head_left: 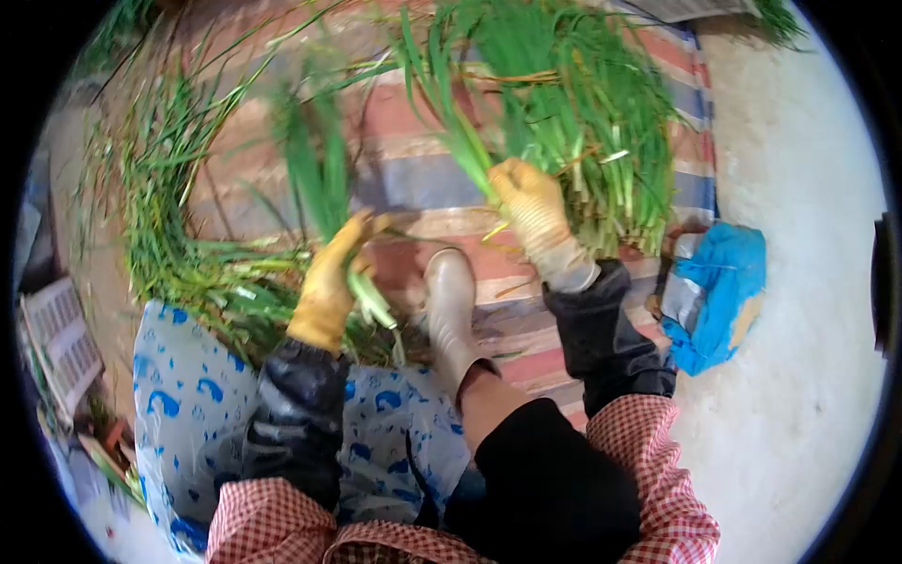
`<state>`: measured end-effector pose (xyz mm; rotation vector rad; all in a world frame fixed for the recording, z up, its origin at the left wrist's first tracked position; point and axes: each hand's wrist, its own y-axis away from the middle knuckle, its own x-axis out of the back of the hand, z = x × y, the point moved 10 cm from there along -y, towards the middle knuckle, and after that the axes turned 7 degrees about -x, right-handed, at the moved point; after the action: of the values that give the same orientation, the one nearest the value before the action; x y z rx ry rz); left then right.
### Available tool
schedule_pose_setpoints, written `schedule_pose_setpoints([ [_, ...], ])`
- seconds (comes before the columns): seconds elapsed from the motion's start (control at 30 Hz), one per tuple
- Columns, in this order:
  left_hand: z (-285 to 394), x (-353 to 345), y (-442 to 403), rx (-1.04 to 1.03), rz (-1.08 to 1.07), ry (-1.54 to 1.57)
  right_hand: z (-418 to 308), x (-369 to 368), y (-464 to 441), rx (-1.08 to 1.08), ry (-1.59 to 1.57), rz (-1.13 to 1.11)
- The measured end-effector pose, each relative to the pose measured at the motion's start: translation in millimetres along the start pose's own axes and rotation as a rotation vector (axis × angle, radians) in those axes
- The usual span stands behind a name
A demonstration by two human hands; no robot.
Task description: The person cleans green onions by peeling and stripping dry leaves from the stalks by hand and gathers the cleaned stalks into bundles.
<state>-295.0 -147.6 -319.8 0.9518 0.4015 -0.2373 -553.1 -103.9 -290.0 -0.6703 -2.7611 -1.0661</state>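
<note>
At nine o'clock, my gloved left hand (329, 282) is gripping a leafy green bunch (319, 169); my right hand (536, 207), between one and two o'clock, is pinching slim green stalks (465, 146) beside the larger pile (587, 132) at one o'clock; I am probably avoiding bruises by gripping low

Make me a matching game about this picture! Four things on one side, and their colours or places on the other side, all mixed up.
Things
1. left hand
2. boot
3. sleeves
4. plastic sheet

Colours and places
A. red and white checks
B. whitish, with blue shapes printed on it
C. in a yellow glove, round a bunch of green stalks
D. pale, on the striped mat

Right pairs
1-C, 2-D, 3-A, 4-B
</note>
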Motion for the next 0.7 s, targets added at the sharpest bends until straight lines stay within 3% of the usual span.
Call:
schedule_pose_setpoints([
  [0.1, -5, -11, -21, 0.06, 0.014, -0.083, 15, -87, 27, -0.043, -0.216, -0.241],
  [0.17, 3, -13, -25, 0.093, -0.005, -0.234, 17, -106, 34, 0.186, 0.199, -0.106],
  [0.2, 9, -12, -28, 0.086, 0.031, -0.307, 23, -111, 35, 0.185, 0.197, -0.117],
  [0.27, 17, -2, -40, 0.032, 0.077, -0.155, 46, -111, 35, -0.057, -0.092, -0.105],
  [0.3, 24, 6, -51, -0.04, 0.09, -0.114, 58, -110, 32, -0.056, -0.091, -0.108],
  [0.37, 43, 16, -56, -0.149, 0.122, -0.08, 79, -87, 23, 0.137, 0.262, 0.081],
  [0.43, 62, 35, -56, -0.212, 0.25, -0.047, 100, -58, 16, 0.075, 0.391, 0.168],
  [0.5, 80, 48, -58, -0.283, 0.295, -0.114, 84, -43, 17, -0.007, 1.1, 0.122],
  [0.57, 78, 44, -53, -0.259, 0.276, -0.153, 29, -42, 34, 0.272, 0.959, 0.193],
  [0.6, 74, 37, -52, -0.233, 0.252, -0.187, 19, -48, 39, 0.271, 0.962, 0.198],
  [0.67, 57, 23, -51, -0.232, 0.255, -0.173, -36, -80, 68, 0.639, 0.632, 0.266],
  [0.7, 51, 14, -46, -0.226, 0.243, -0.186, -42, -103, 65, 0.597, 0.634, 0.166],
])
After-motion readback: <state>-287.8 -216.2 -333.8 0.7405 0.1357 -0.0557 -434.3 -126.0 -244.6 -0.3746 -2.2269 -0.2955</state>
